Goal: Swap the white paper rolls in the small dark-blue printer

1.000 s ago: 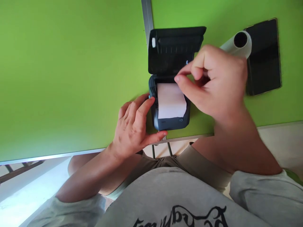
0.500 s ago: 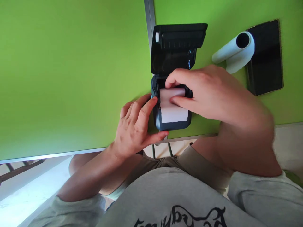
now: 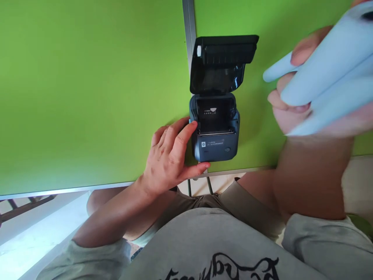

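My left hand [image 3: 169, 155] rests against the left side of a small dark portable printer [image 3: 217, 147], index fingertip on its edge and thumb by the front corner. The lid [image 3: 224, 64] stands raised, and no roll sits in the bay. At the right, my right hand [image 3: 288, 97] is closed around a blurred white paper roll [image 3: 329, 62] close to the camera, a loose paper end hanging over the wrist. Another white paper roll [image 3: 276, 70] shows partly behind the fingers. A finger [image 3: 310, 44] lies above the nearer roll; whose it is I cannot tell.
The printer stands on a green tabletop [image 3: 87, 97], beside its front edge and over a grey seam strip [image 3: 189, 23]. My legs are under the front edge. The held roll and hand cover the tabletop's right side.
My right hand has left the printer and moved right and up. The paper that lay in the printer's bay is out, and the phone at the right is now hidden. My left hand stays.
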Demonstrator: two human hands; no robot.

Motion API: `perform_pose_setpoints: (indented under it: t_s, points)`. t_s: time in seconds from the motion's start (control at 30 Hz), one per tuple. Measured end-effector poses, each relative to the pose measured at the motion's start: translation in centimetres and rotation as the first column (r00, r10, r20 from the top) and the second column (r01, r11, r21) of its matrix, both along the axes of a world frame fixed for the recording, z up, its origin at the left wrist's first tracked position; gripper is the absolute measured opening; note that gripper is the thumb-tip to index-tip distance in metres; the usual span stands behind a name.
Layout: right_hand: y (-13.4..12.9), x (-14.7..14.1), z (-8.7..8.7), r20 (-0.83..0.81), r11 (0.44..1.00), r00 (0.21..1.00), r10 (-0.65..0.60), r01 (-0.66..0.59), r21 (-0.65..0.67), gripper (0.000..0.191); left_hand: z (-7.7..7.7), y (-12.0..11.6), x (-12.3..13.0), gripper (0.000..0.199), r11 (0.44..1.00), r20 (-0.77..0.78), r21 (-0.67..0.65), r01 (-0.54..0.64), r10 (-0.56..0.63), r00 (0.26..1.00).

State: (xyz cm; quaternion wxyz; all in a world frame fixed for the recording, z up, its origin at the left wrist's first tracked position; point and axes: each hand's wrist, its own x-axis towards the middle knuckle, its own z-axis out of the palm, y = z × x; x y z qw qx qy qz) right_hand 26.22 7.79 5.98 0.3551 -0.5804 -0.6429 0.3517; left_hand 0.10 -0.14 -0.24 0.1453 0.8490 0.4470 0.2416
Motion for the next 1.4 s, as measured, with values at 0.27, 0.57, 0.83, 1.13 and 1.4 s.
perform_pose_setpoints:
  t_s: [0.27, 0.57, 0.83, 1.13, 1.4]
  points:
    - [0.8, -1.9, -4.3, -0.439, 0.896, 0.836, -0.328, 0.423, 0.136, 0.027, 0.0, 0.1, 0.1, 0.09, 1.0, 0.006, -0.002, -0.01, 0.01, 1.0]
    - [-0.1, -1.4, -4.0, 0.272, 0.97, 0.941, -0.199, 0.15, 0.19, 0.034, 0.0, 0.1, 0.2, 0.089, 1.0, 0.008, 0.018, -0.01, 0.01, 1.0]
    - [0.3, -1.3, -4.1, 0.431, 0.968, 0.88, -0.2, 0.109, 0.227, 0.029, 0.0, 0.1, 0.2, 0.088, 1.0, -0.003, 0.012, -0.014, 0.014, 1.0]
    - [0.2, -0.8, -4.4, 0.419, 0.945, 0.899, -0.129, -0.016, 0.325, 0.032, -0.1, 0.1, 0.2, 0.088, 1.0, 0.009, 0.011, -0.013, 0.013, 1.0]
    - [0.2, -1.3, -4.5, 0.505, 0.971, 0.856, -0.107, -0.019, 0.238, 0.051, 0.0, 0.1, 0.2, 0.09, 1.0, -0.004, 0.005, -0.008, 0.008, 1.0]
